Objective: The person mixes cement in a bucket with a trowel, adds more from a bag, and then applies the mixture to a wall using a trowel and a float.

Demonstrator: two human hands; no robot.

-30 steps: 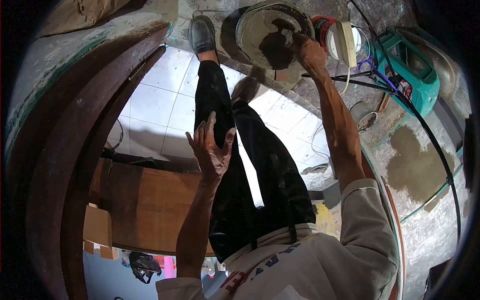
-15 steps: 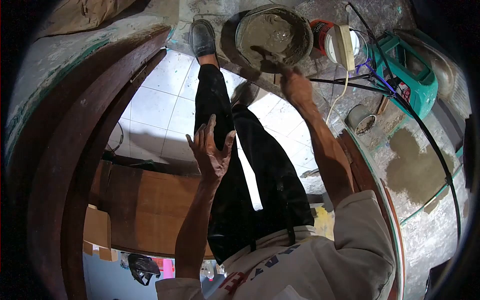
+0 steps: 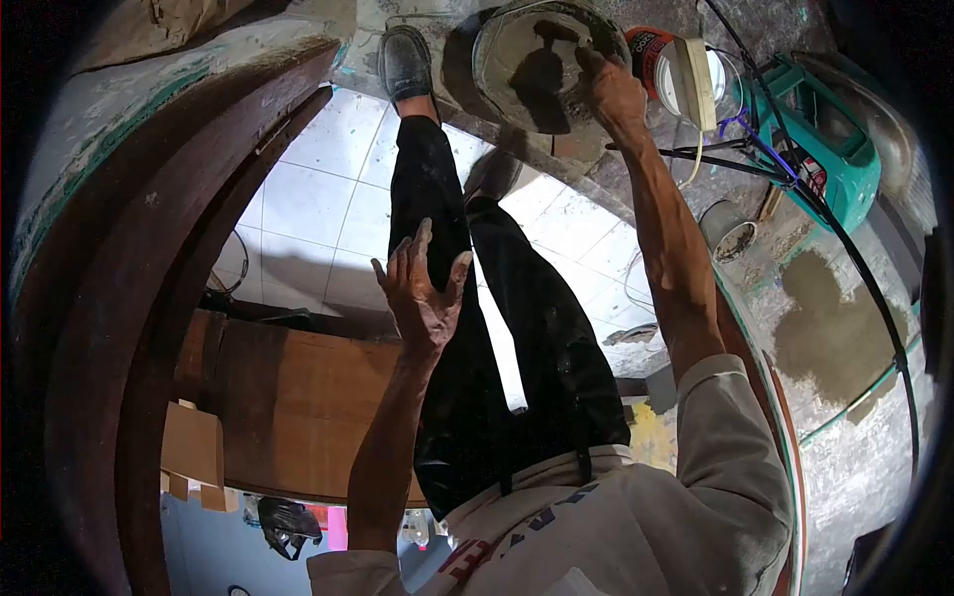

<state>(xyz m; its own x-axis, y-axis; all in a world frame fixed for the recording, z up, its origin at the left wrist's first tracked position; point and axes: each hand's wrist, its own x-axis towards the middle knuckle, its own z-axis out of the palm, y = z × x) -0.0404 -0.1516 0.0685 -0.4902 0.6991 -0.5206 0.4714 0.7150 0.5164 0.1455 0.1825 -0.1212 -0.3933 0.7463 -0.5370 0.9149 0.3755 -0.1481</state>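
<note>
My right hand (image 3: 618,101) reaches over the right edge of a round bucket (image 3: 484,84) holding wet grey mortar (image 3: 512,50). Its fingers are closed around the handle of what looks like a trowel, whose dark end lies over the mortar; its outline merges with the shadows there. My left hand (image 3: 425,298) is held in the air above my left leg, palm up, fingers spread, with nothing in it. Grey residue marks its fingertips.
A red and white pail (image 3: 651,60) and a pale power strip (image 3: 693,84) stand right of the bucket. Farther right are a green plastic stool (image 3: 845,174), a small grey pot (image 3: 728,230), black cables (image 3: 874,298) and a wet mortar patch (image 3: 825,318). A wooden frame (image 3: 129,268) curves along the left.
My right hand has moved forward from the bucket's near edge to over its right side, carrying the trowel-like tool farther across the mortar. My left hand has stayed nearly still.
</note>
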